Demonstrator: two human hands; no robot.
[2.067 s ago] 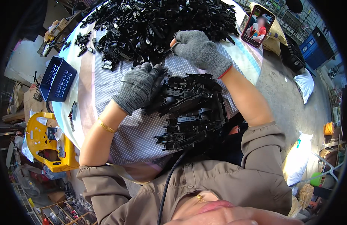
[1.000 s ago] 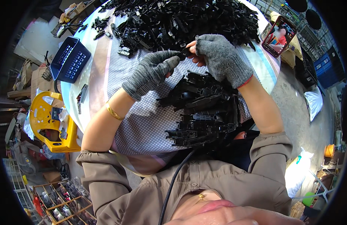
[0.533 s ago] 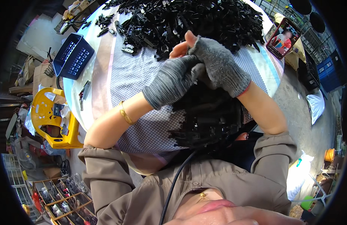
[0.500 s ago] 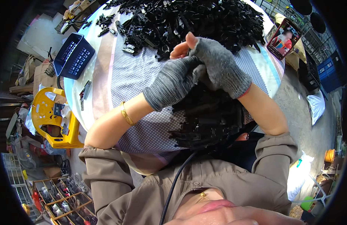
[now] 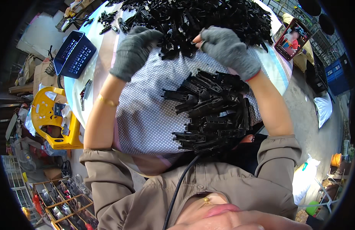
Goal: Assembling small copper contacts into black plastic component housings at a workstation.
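A large heap of small black plastic parts (image 5: pixel 177 23) covers the far part of the cloth-covered table. At the heap's near left edge is my left hand (image 5: pixel 136 51), in a grey fingerless glove; motion smears its fingers. My right hand (image 5: pixel 228 50), gloved alike, reaches to the heap's near edge. Its bare fingertips are drawn together beside the black parts, and whatever they pinch, if anything, is too small to make out. Closer to my body lies a bundle of long black plastic pieces (image 5: pixel 216 115), laid roughly side by side in overlapping rows.
A dark blue basket (image 5: pixel 74 53) stands at the table's left edge, with a small metal-and-black tool (image 5: pixel 85 92) below it. A phone (image 5: pixel 292 39) is propped at the right edge. Left of the table is a yellow chair (image 5: pixel 56 119). A black cable (image 5: pixel 181 188) runs over my shirt.
My hands, together over the table's middle before, have parted. The left went up and left, the right slightly right, both now at the heap. The bundle of black pieces is now more exposed.
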